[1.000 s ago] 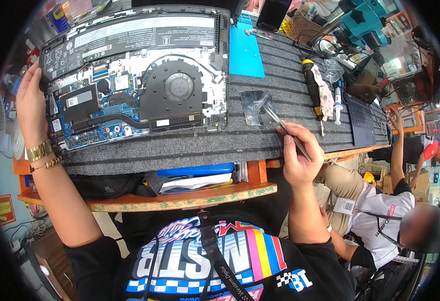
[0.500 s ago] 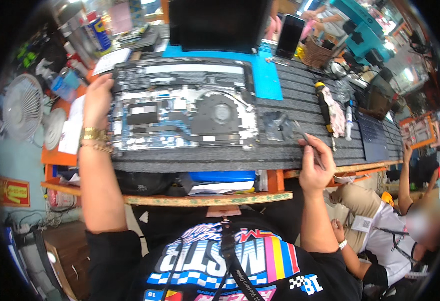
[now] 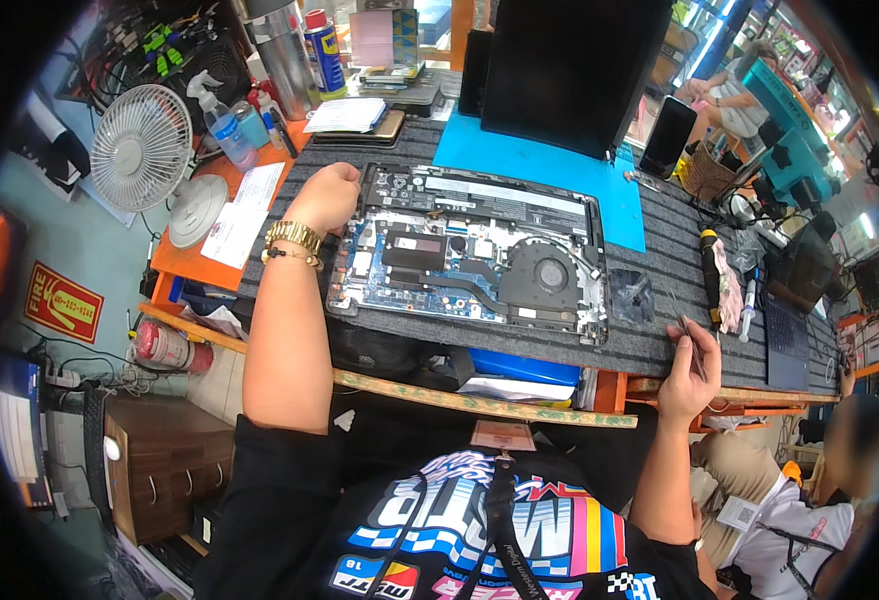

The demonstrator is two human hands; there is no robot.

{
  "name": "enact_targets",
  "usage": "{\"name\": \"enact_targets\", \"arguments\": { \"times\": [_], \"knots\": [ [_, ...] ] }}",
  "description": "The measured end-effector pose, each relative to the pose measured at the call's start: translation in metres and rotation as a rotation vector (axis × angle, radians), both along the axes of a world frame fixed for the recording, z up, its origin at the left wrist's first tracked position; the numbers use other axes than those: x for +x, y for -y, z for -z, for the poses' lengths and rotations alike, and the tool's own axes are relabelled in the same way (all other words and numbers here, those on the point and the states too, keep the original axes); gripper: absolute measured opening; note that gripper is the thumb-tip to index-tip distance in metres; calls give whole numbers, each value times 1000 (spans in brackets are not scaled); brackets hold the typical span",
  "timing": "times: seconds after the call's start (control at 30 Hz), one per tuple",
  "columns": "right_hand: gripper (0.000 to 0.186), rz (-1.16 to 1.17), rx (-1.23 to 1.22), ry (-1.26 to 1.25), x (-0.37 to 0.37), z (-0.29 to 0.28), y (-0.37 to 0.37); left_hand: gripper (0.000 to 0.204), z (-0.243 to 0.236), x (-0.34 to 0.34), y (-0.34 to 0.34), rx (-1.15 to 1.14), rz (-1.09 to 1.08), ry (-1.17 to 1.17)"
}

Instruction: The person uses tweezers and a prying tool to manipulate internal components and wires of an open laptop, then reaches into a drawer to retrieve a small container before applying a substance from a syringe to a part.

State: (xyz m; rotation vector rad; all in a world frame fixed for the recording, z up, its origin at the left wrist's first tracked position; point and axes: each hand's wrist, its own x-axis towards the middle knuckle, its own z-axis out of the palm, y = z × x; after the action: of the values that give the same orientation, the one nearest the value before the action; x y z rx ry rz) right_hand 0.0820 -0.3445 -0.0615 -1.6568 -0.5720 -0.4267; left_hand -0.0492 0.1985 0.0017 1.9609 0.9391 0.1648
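Observation:
An opened laptop (image 3: 459,255) lies with its inside up: a long black battery at the far side, a blue circuit board in the middle, a round fan on the right. My left hand (image 3: 327,200) curls around its left edge near the far corner. To the right of the laptop, my right hand (image 3: 689,375) is closed on slim metal tweezers (image 3: 697,352), partly hidden by the fingers. They are apart from the laptop. A small clear dark-tinted plastic bag (image 3: 632,297) lies between the laptop and my right hand.
A ribbed grey mat (image 3: 649,345) covers the bench. Beyond the laptop are a blue mat (image 3: 549,165) and a dark screen (image 3: 569,75). A yellow-and-black screwdriver (image 3: 709,265) lies at right, near another laptop (image 3: 787,345). A white fan (image 3: 141,150) stands left; a person (image 3: 779,520) sits right.
My view has shifted and tilted, so the bench appears farther right. My left hand stays at the laptop's edge. The tweezers' tip points less far toward the plastic bag now.

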Motion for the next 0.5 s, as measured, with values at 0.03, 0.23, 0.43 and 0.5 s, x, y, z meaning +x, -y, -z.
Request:
{"name": "enact_targets", "arguments": {
  "times": [0.03,0.23,0.43,0.5],
  "knots": [
    [24,6,2,2,1,0,0,32,0,-2,0,2,-8,5],
    [24,13,78,-32,-1,3,1,24,11,8,-13,485,5,67],
    [21,10,189,-78,-3,-8,-8,24,34,4,-37,824,57,37],
    [20,3,300,-84,0,-8,3,24,27,10,-27,872,51,-62]
  ]
}}
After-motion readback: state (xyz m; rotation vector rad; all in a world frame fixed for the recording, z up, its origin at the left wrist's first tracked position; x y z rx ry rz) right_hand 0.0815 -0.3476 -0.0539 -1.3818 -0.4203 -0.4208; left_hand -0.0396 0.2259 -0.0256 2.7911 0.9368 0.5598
